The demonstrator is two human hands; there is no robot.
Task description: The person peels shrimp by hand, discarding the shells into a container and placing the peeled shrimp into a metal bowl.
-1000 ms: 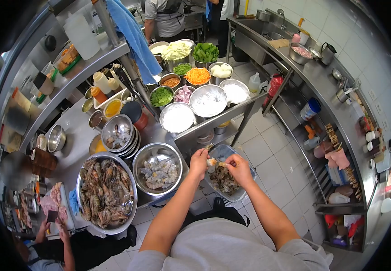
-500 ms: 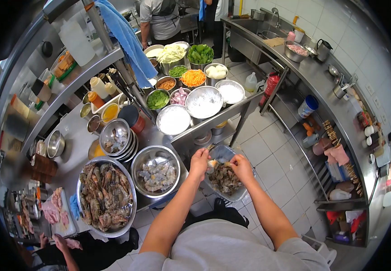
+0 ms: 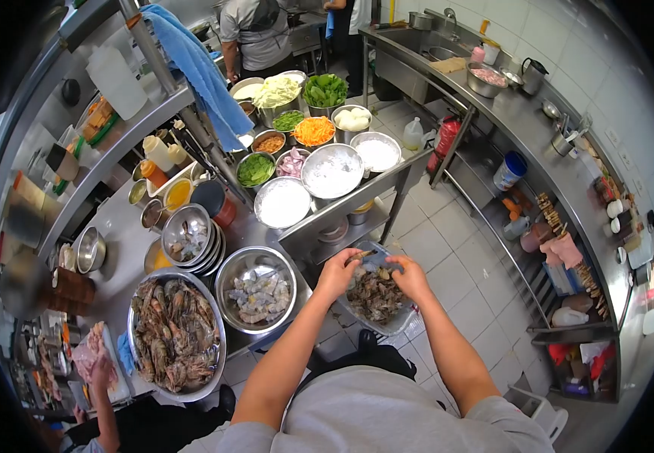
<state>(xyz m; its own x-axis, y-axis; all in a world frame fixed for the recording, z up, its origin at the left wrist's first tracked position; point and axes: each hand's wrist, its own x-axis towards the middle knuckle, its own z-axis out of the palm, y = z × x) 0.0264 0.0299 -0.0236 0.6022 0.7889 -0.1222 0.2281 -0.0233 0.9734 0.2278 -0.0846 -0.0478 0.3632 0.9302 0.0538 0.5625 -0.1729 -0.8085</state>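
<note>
My left hand [image 3: 338,272] is closed round a shrimp [image 3: 360,257], pinched above the left rim of a clear tub [image 3: 400,323]. The tub sits low in front of me and holds a heap of brown shells and heads [image 3: 376,296]. Over its right side my right hand [image 3: 410,275] has its fingers bent together; what they hold, if anything, is too small to make out. To the left, a steel bowl [image 3: 257,290] contains peeled grey shrimp. Beside that bowl, a large oval tray [image 3: 223,355] is full of whole brown shrimp.
Stacked bowls [image 3: 191,234] stand behind the tray. Tins of vegetables [image 3: 315,131] and white powder [image 3: 282,202] line the counter ahead. A co-worker's hand [image 3: 100,371] touches pink meat [image 3: 89,353] at lower left. A metal shelf unit [image 3: 485,181] runs along the right.
My hands have moved slightly, the right one turning with its fingers curling inward. The co-worker's arm has reached up to the meat. The whole view has shifted a little.
</note>
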